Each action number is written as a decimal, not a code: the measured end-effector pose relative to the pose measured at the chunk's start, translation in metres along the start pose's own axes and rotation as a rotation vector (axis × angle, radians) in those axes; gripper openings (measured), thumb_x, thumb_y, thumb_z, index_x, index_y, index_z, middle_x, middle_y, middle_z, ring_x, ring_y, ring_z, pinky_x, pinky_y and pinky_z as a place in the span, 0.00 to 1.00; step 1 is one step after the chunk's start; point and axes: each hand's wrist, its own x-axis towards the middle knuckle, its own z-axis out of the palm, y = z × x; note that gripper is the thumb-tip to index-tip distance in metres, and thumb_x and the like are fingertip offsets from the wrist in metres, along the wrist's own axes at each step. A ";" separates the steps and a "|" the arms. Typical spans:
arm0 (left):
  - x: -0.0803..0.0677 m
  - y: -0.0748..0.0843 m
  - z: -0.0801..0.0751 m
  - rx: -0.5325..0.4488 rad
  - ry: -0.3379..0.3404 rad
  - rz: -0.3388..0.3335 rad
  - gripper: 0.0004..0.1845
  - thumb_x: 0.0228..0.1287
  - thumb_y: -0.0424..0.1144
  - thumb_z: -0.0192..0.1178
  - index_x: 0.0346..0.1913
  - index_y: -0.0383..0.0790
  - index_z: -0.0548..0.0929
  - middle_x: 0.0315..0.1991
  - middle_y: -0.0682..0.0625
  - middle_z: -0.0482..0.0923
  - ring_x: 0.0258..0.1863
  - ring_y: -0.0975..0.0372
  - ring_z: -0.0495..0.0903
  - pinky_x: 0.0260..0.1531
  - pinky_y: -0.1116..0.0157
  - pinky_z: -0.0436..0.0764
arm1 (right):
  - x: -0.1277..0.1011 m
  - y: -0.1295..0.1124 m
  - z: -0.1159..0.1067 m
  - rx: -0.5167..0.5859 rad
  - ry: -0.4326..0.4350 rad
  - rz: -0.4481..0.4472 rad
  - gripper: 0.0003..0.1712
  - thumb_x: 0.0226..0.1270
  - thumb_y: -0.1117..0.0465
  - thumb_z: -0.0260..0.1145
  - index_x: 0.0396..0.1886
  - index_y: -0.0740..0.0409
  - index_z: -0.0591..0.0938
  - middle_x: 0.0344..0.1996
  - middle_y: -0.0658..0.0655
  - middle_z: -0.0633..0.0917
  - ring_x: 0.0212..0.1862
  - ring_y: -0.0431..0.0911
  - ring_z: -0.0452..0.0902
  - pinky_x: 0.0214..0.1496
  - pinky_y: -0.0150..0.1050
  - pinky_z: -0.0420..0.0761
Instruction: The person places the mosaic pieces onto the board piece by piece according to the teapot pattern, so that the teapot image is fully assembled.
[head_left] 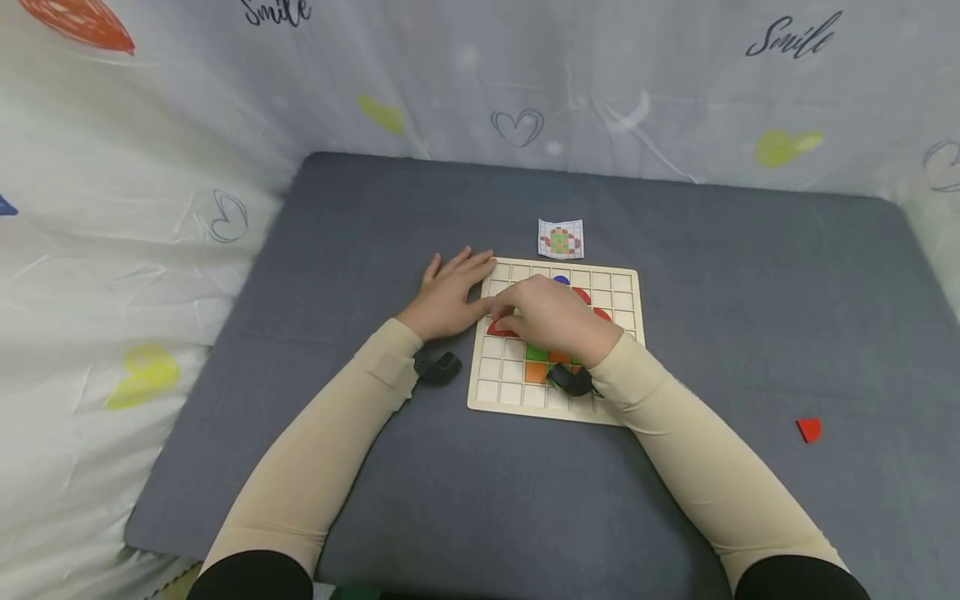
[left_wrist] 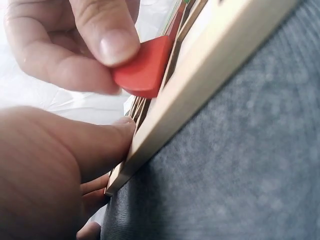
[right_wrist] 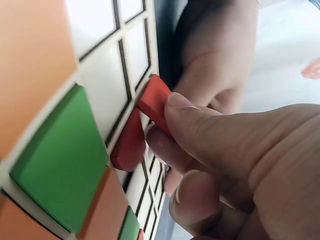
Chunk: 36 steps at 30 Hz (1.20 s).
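Note:
A wooden grid board (head_left: 501, 390) lies on the grey mat. My right hand (head_left: 512, 320) is over its left part and pinches a red quarter-round piece (head_left: 501, 328) between thumb and fingers, tilted just above the cells. The right wrist view shows this red piece (right_wrist: 155, 102) lifted at an angle beside another red piece (right_wrist: 129, 142) seated in the board. My left hand (head_left: 453, 287) lies flat on the mat, its thumb (left_wrist: 100, 145) against the board's left edge. Green (head_left: 536, 352), orange (head_left: 536, 372) and blue (head_left: 561, 280) pieces sit in cells; others are hidden under my right hand.
A small pattern card (head_left: 561, 239) lies just beyond the board. One loose red piece (head_left: 808, 430) sits on the mat far to the right. A printed white cloth (head_left: 150, 208) rises around the mat at the back and left.

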 end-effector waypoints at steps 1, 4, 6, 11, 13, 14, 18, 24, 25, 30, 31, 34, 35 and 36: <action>0.000 0.000 0.000 0.001 0.002 0.001 0.36 0.81 0.55 0.55 0.84 0.46 0.60 0.85 0.52 0.52 0.86 0.53 0.42 0.81 0.43 0.27 | 0.001 0.000 0.001 -0.008 0.004 -0.005 0.05 0.72 0.61 0.74 0.43 0.51 0.94 0.44 0.47 0.92 0.44 0.43 0.87 0.45 0.42 0.85; 0.001 0.000 0.000 0.006 0.006 0.003 0.36 0.81 0.55 0.55 0.84 0.46 0.61 0.85 0.52 0.53 0.86 0.53 0.42 0.81 0.43 0.28 | 0.002 0.001 0.004 -0.033 0.018 -0.016 0.06 0.72 0.61 0.73 0.44 0.51 0.94 0.44 0.48 0.92 0.47 0.44 0.87 0.47 0.44 0.86; 0.001 0.000 0.000 0.010 0.006 0.002 0.36 0.81 0.55 0.55 0.84 0.46 0.61 0.85 0.52 0.53 0.86 0.53 0.42 0.81 0.43 0.28 | 0.002 0.002 0.006 -0.048 0.022 -0.027 0.05 0.72 0.62 0.73 0.43 0.51 0.94 0.44 0.48 0.91 0.47 0.45 0.87 0.46 0.43 0.86; 0.001 0.000 0.001 0.009 0.008 -0.003 0.37 0.80 0.54 0.56 0.84 0.46 0.61 0.85 0.53 0.53 0.86 0.53 0.43 0.81 0.43 0.28 | 0.004 0.005 0.010 -0.038 0.017 -0.056 0.05 0.71 0.63 0.74 0.41 0.53 0.94 0.41 0.50 0.88 0.44 0.45 0.85 0.46 0.41 0.85; 0.000 0.000 0.001 0.008 0.009 -0.004 0.36 0.80 0.54 0.57 0.84 0.46 0.61 0.85 0.53 0.53 0.86 0.53 0.43 0.81 0.43 0.28 | 0.005 0.006 0.012 -0.020 0.014 -0.067 0.04 0.71 0.63 0.73 0.41 0.54 0.93 0.40 0.51 0.88 0.43 0.45 0.84 0.47 0.41 0.85; 0.000 0.000 0.001 0.006 0.009 -0.005 0.36 0.80 0.54 0.57 0.84 0.46 0.61 0.85 0.52 0.53 0.86 0.53 0.43 0.81 0.43 0.28 | 0.005 0.006 0.012 -0.011 0.013 -0.073 0.04 0.71 0.63 0.73 0.41 0.55 0.93 0.40 0.51 0.88 0.43 0.45 0.84 0.48 0.41 0.85; -0.001 0.001 0.001 0.004 0.008 -0.009 0.36 0.81 0.52 0.56 0.84 0.46 0.61 0.85 0.52 0.53 0.86 0.53 0.43 0.81 0.43 0.28 | 0.007 0.007 0.014 0.004 0.006 -0.083 0.04 0.72 0.64 0.73 0.41 0.56 0.92 0.39 0.52 0.88 0.42 0.46 0.83 0.49 0.41 0.84; -0.001 0.002 0.002 -0.002 0.005 -0.017 0.35 0.82 0.53 0.54 0.84 0.46 0.61 0.85 0.52 0.53 0.86 0.54 0.43 0.81 0.44 0.28 | 0.009 0.006 0.013 -0.066 -0.004 -0.004 0.05 0.72 0.58 0.73 0.43 0.51 0.92 0.40 0.49 0.87 0.40 0.44 0.82 0.44 0.41 0.83; -0.001 0.002 0.002 -0.002 0.004 -0.016 0.35 0.82 0.53 0.53 0.84 0.46 0.61 0.85 0.52 0.53 0.86 0.54 0.43 0.81 0.44 0.28 | 0.010 0.006 0.013 -0.077 -0.004 0.011 0.05 0.72 0.56 0.74 0.42 0.50 0.92 0.39 0.48 0.87 0.39 0.44 0.81 0.42 0.42 0.83; 0.000 0.001 0.001 0.008 0.008 -0.018 0.35 0.82 0.53 0.54 0.84 0.46 0.61 0.85 0.53 0.53 0.86 0.54 0.43 0.81 0.44 0.28 | 0.014 0.007 0.012 -0.095 -0.002 0.027 0.07 0.72 0.52 0.74 0.36 0.49 0.89 0.33 0.47 0.87 0.34 0.44 0.79 0.35 0.41 0.79; 0.000 0.001 0.001 0.010 0.009 -0.018 0.35 0.82 0.53 0.54 0.84 0.46 0.61 0.85 0.53 0.53 0.86 0.54 0.43 0.81 0.44 0.28 | 0.015 0.007 0.012 -0.093 -0.006 0.028 0.07 0.72 0.52 0.74 0.35 0.48 0.89 0.31 0.46 0.86 0.32 0.44 0.78 0.33 0.41 0.78; 0.000 0.001 0.001 0.004 0.009 -0.018 0.35 0.81 0.52 0.54 0.84 0.46 0.61 0.85 0.52 0.53 0.86 0.54 0.43 0.81 0.44 0.28 | 0.016 0.006 0.012 -0.073 -0.019 0.028 0.07 0.73 0.53 0.74 0.33 0.48 0.88 0.29 0.46 0.85 0.31 0.44 0.77 0.31 0.40 0.76; 0.000 0.002 0.001 0.004 0.009 -0.018 0.35 0.81 0.52 0.54 0.84 0.46 0.61 0.85 0.52 0.53 0.86 0.54 0.43 0.82 0.44 0.28 | 0.016 0.005 0.012 -0.068 -0.023 0.029 0.07 0.73 0.54 0.73 0.33 0.48 0.88 0.29 0.46 0.85 0.30 0.44 0.77 0.31 0.40 0.75; 0.000 0.002 0.001 0.002 0.009 -0.018 0.35 0.81 0.51 0.54 0.84 0.46 0.61 0.85 0.52 0.53 0.86 0.54 0.43 0.81 0.44 0.28 | 0.016 0.005 0.012 -0.064 -0.026 0.027 0.07 0.73 0.54 0.73 0.33 0.48 0.89 0.29 0.46 0.85 0.30 0.44 0.77 0.32 0.40 0.76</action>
